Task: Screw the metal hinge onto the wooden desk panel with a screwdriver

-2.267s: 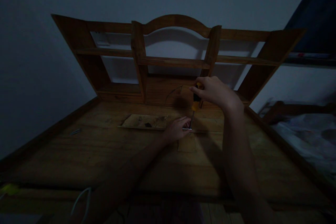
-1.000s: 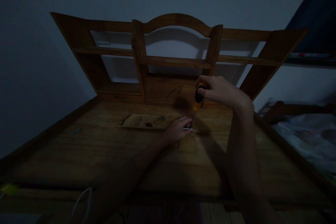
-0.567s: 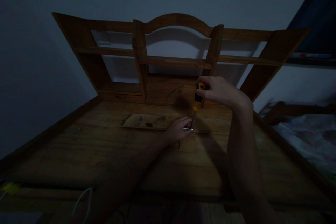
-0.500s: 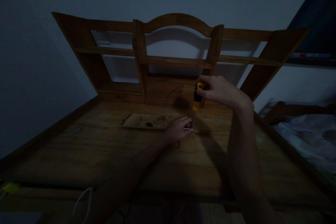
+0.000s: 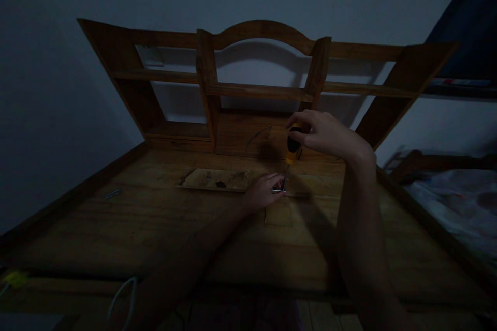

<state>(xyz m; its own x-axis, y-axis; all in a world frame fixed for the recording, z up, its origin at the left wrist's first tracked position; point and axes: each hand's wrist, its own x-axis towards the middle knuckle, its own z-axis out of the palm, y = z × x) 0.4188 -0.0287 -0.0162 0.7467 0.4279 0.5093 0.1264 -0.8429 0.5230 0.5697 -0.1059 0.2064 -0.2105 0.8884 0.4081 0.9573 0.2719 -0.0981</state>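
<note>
In dim light my right hand [image 5: 324, 133] grips the top of a screwdriver [image 5: 290, 152] with a yellow and black handle, held almost upright. Its thin shaft runs down to a small shiny metal bracket [image 5: 278, 191] on the wooden desk top [image 5: 155, 227]. My left hand [image 5: 263, 190] rests on the desk with its fingertips pinched on that bracket, right beside the screwdriver's tip. A flat pale board [image 5: 217, 179] lies just left of my left hand.
A wooden hutch [image 5: 260, 88] with shelves and an arched top stands at the desk's back against a grey wall. A loose screw [image 5: 113, 194] lies at the left. A white cable [image 5: 122, 295] loops at the front edge. A bed [image 5: 454, 201] is on the right.
My right hand has shifted its grip slightly round the screwdriver handle, with small turns in place. My left hand and the bracket stay where they were.
</note>
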